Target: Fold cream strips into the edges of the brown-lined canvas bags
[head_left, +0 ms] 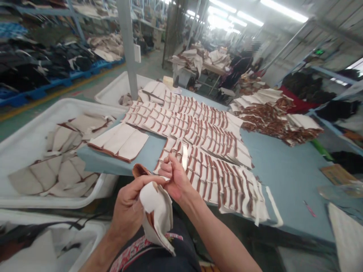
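Note:
A cream fabric piece (pixel 157 207) with a brown reverse side hangs bent in front of my body. My left hand (pixel 129 200) is closed on it, thumb and fingers pinching its upper edge. Against those fingertips rests my right hand (pixel 177 179), its fingers curled and thumb raised; what lies inside them is hidden. Just behind the right thumb a narrow white strip (pixel 185 158) shows, and I cannot tell whether the hand holds it. Rows of overlapping cream pieces with brown edges (pixel 195 130) cover the blue table (pixel 266 158) beyond my hands.
White bins (pixel 70 102) with fabric pieces stand at left, beside a metal post (pixel 128 49). A flat stack (pixel 120 141) lies at the table's left corner. Tall fabric piles (pixel 263 113) sit at back right. Pink snips (pixel 309 209) and another white strip (pixel 273 207) lie at right.

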The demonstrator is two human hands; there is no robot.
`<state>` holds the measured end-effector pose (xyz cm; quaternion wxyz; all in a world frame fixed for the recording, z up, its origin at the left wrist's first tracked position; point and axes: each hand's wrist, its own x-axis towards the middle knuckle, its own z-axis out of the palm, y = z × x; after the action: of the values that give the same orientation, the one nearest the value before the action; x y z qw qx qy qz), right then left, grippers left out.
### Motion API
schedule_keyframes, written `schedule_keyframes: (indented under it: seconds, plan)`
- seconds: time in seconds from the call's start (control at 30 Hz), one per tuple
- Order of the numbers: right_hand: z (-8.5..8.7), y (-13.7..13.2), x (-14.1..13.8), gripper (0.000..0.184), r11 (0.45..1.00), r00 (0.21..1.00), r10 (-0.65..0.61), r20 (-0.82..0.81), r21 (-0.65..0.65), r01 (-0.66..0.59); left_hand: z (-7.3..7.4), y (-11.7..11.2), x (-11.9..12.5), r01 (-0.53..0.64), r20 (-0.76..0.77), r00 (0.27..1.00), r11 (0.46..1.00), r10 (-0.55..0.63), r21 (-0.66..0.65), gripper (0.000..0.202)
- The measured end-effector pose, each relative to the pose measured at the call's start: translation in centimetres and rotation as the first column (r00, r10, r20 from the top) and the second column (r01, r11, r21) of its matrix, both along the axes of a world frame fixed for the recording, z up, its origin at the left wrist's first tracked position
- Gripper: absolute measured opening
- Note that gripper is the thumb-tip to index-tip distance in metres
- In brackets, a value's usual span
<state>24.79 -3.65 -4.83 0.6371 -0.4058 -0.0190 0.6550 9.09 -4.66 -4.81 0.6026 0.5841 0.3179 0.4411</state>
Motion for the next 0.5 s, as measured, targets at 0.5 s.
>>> schedule_keyframes:
  seconds: [0.5]
  plan:
    - [2.2,-7.5,2.7,0.041,0.794,0.128,-0.380,0.916,0.394,-0.463,2.7,1.2,-1.8,0.069,-0.288,0.958,0.963,0.010,0.261,0.025]
